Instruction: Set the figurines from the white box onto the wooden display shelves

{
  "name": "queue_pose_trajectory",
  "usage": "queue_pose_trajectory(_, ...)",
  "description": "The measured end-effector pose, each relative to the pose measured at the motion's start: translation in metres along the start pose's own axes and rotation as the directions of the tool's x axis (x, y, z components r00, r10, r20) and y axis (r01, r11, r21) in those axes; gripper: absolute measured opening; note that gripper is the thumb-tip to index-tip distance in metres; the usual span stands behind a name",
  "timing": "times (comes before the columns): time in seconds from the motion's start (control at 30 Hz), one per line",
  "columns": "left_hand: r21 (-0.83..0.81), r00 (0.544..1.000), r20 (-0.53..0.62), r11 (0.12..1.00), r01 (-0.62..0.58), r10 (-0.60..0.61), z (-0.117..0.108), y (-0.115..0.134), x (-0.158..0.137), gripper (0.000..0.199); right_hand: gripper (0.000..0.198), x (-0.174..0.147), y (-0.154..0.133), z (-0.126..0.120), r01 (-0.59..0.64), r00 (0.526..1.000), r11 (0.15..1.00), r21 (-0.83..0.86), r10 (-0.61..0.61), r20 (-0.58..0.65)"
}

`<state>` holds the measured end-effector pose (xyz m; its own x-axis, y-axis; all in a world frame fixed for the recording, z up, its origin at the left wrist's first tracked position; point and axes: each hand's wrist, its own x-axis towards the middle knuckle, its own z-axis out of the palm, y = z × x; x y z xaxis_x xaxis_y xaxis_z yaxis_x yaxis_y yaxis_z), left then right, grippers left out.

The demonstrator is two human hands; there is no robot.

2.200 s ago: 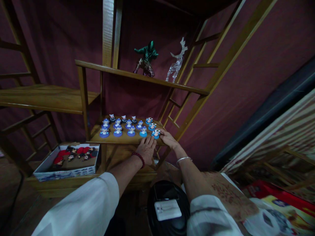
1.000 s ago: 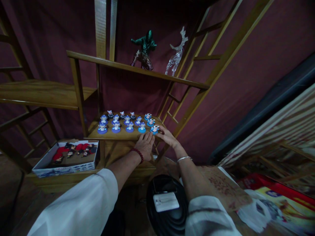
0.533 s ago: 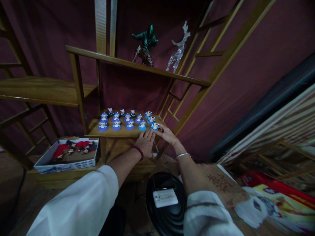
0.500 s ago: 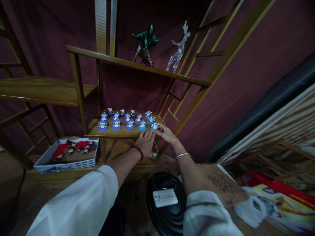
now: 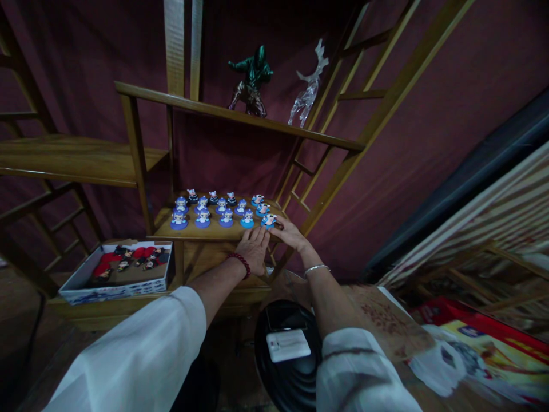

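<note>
Several small figurines stand in rows on a wooden shelf (image 5: pixel 189 232). Purple-based ones (image 5: pixel 203 218) fill the left and middle, and black-based ones (image 5: pixel 213 198) stand behind them. At the right end is a column of blue-based figurines with black tops. My right hand (image 5: pixel 290 234) has its thumb and forefinger around the base of the front blue figurine (image 5: pixel 269 221), which stands upright. My left hand (image 5: pixel 254 250) lies palm down with its fingers stretched out at the shelf's front edge, fingertips close to that same figurine.
Lower left, an open box (image 5: pixel 115 289) holds several red and black figurines. A green figure (image 5: pixel 253 80) and a clear deer (image 5: pixel 306 91) occupy the upper shelf. Below my arms, a white device (image 5: pixel 287 345) rests on a black stool (image 5: pixel 291 380). Plastic-wrapped packages (image 5: pixel 484 355) lie at right.
Both hands stay at the front blue figurine with almost no movement. The view has shifted very slightly.
</note>
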<state>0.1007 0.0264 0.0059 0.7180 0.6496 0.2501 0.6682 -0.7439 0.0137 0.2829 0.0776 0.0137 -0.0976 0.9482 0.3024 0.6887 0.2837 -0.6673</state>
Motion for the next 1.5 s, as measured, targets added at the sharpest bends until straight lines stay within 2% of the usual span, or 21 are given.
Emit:
queue_pose_trajectory(0.2, 0.028, 1.0, 0.004, 0.999, -0.016, 0.016, 0.001, -0.001, 0.001, 0.088, 0.048, -0.001, -0.007, 0.003, -0.041, 0.999, 0.966, 0.255, 0.041, 0.004)
queue_pose_trajectory(0.5, 0.007, 0.999, 0.036, 1.0, -0.006, 0.005, -0.003, -0.001, 0.001, 0.091, 0.044, 0.002, -0.01, 0.003, -0.105, 0.994, 0.926, 0.364, 0.083, 0.074)
queue_pose_trajectory(0.7, -0.005, 1.0, 0.017, 1.0, -0.003, 0.003, -0.001, -0.001, 0.0, 0.092, 0.039, 0.002, -0.014, 0.004, -0.177, 0.984, 0.933, 0.314, 0.161, 0.075)
queue_pose_trajectory(0.87, -0.02, 1.0, -0.008, 1.0, 0.006, -0.006, 0.002, -0.001, 0.002, 0.09, 0.041, 0.005, -0.004, 0.005, -0.161, 0.987, 0.942, 0.295, 0.15, 0.06)
queue_pose_trajectory(1.03, -0.032, 1.0, -0.02, 0.999, 0.008, -0.009, 0.0, -0.001, 0.002, 0.088, 0.038, 0.008, 0.007, 0.005, -0.126, 0.992, 0.976, 0.179, 0.13, -0.01)
queue_pose_trajectory(1.27, -0.027, 0.999, -0.052, 1.0, 0.0, -0.001, 0.003, -0.002, 0.002, 0.086, 0.032, 0.009, 0.011, 0.004, -0.077, 0.996, 0.992, 0.097, 0.08, -0.031)
queue_pose_trajectory(1.4, -0.021, 0.999, -0.037, 1.0, 0.0, -0.001, 0.004, -0.001, 0.002, 0.087, 0.032, 0.009, 0.009, 0.004, -0.074, 0.997, 0.99, 0.117, 0.076, -0.017)
queue_pose_trajectory(1.5, -0.018, 0.999, -0.033, 1.0, 0.003, -0.004, 0.002, -0.001, 0.001, 0.086, 0.035, 0.007, 0.006, 0.005, -0.075, 0.997, 0.978, 0.193, 0.074, 0.013)
